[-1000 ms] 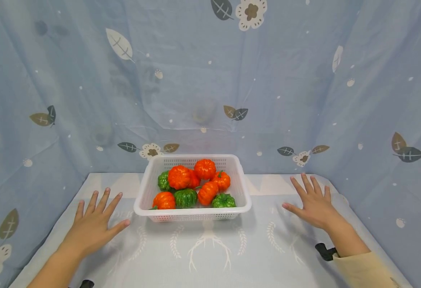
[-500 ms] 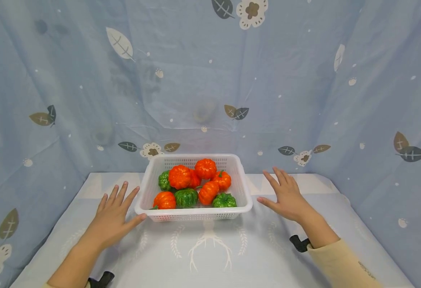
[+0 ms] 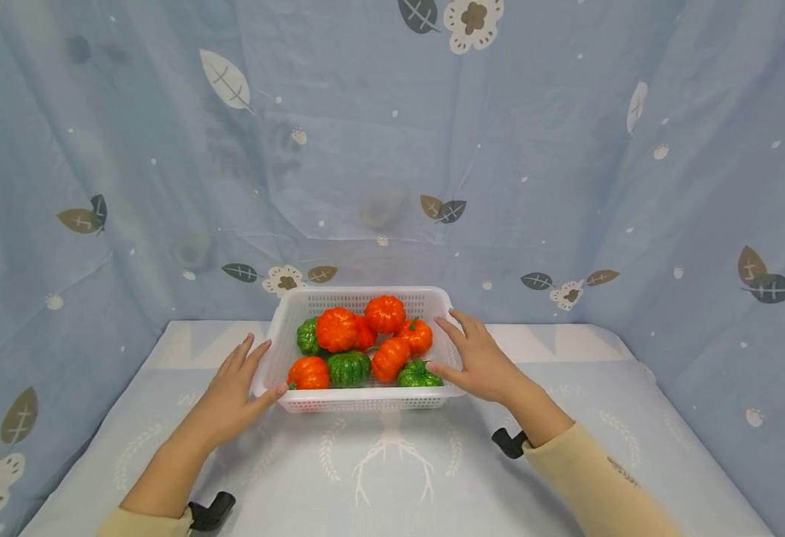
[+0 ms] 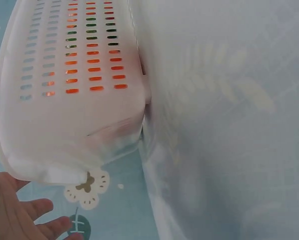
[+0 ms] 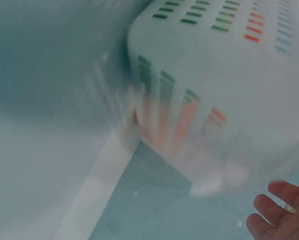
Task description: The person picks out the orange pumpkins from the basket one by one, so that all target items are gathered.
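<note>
flanking the white, rectangular, slotted plastic basket, left hand and right hand are splayed, grasping nothing; even pressure at both ends should keep it level.

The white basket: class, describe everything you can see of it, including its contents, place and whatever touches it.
The white basket is a shallow, rectangular, open container, apparently plastic, with rounded corners, a smooth rim and rows of slots in its walls. It stands upright on the pale patterned cloth near the blue curtain and holds orange-red and green pumpkin-like vegetables. The left hand is at its left end, the right hand at its right end; whether either touches it is unclear.
</note>
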Demonstrator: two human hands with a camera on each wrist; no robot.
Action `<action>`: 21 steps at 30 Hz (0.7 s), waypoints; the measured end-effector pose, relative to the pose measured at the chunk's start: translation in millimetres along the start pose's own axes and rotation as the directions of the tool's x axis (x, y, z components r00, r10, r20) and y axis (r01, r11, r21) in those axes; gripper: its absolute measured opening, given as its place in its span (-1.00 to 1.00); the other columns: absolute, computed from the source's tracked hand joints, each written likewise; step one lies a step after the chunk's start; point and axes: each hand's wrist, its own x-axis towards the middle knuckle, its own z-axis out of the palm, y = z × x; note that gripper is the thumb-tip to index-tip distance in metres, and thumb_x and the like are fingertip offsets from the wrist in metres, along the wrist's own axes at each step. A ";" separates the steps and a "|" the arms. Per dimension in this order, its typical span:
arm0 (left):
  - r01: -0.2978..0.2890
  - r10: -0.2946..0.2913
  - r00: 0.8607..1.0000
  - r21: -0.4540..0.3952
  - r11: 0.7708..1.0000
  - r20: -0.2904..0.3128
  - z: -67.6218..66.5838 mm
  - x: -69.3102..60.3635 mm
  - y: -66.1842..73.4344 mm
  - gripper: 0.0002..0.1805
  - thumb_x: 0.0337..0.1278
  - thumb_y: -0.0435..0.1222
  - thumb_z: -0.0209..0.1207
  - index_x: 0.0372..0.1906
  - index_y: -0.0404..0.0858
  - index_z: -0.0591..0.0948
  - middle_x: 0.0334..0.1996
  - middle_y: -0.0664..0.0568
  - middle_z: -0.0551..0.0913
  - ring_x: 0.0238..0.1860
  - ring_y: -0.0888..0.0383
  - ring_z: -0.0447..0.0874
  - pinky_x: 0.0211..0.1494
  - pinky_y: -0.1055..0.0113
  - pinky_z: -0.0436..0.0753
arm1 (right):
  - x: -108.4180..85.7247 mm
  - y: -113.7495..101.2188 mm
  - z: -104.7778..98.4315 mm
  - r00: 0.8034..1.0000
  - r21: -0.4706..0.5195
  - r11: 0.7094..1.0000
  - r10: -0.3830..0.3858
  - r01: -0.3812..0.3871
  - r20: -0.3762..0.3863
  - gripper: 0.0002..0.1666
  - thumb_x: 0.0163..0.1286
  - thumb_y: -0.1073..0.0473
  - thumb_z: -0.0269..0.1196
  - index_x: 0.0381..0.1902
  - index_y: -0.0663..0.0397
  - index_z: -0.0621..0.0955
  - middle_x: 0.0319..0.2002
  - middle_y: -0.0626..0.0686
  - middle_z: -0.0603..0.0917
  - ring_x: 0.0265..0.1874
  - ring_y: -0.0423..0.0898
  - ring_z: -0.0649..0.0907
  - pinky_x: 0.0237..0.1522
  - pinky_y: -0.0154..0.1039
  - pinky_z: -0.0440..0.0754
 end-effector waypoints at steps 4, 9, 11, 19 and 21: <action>0.039 -0.038 0.999 -0.073 0.997 0.022 3.4 4.7 -5.0 -0.03 0.30 0.18 0.15 0.57 -0.26 0.07 0.54 -0.38 -0.09 0.44 -0.49 0.01 0.14 -0.56 0.27 | 15.7 -11.7 6.9 0.999 0.050 0.998 0.021 -0.023 0.045 0.02 0.34 -0.46 0.15 0.56 -0.07 0.21 0.54 0.19 0.11 0.47 0.26 0.18 0.35 0.33 0.27; 0.083 -0.074 0.996 -0.180 0.980 0.056 6.4 9.4 -7.8 -0.01 0.32 0.15 0.15 0.57 -0.31 0.00 0.53 -0.41 -0.11 0.37 -0.50 0.19 0.16 -0.48 0.35 | 33.6 -22.7 13.2 0.996 0.096 0.994 0.035 -0.043 0.084 0.02 0.33 -0.43 0.19 0.55 -0.02 0.23 0.50 0.20 0.18 0.43 0.21 0.26 0.35 0.24 0.33; 0.091 -0.078 0.995 -0.234 0.968 0.064 6.8 10.1 -8.2 0.00 0.33 0.12 0.16 0.58 -0.32 -0.03 0.53 -0.40 -0.11 0.36 -0.46 0.23 0.22 -0.41 0.37 | 40.0 -25.0 16.9 0.996 0.102 0.994 0.025 -0.035 0.091 0.01 0.34 -0.41 0.20 0.53 0.03 0.25 0.46 0.20 0.24 0.40 0.18 0.31 0.34 0.19 0.37; 0.154 -0.120 0.987 -0.390 0.908 0.112 7.0 10.8 -8.0 0.02 0.32 0.04 0.21 0.59 -0.29 -0.10 0.49 -0.40 0.02 0.41 -0.42 0.14 0.24 -0.35 0.41 | 58.2 -31.8 31.2 0.989 0.151 0.987 0.041 -0.063 0.143 -0.08 0.35 -0.32 0.26 0.45 0.12 0.34 0.36 0.21 0.37 0.32 0.14 0.42 0.35 0.08 0.40; 0.168 -0.126 0.984 -0.414 0.895 0.127 7.5 11.3 -8.2 0.02 0.33 0.03 0.21 0.60 -0.28 -0.12 0.49 -0.41 0.02 0.42 -0.44 0.12 0.21 -0.36 0.43 | 61.5 -32.5 34.7 0.986 0.155 0.985 0.052 -0.077 0.159 -0.08 0.34 -0.28 0.29 0.44 0.14 0.35 0.37 0.22 0.36 0.32 0.15 0.43 0.35 0.07 0.40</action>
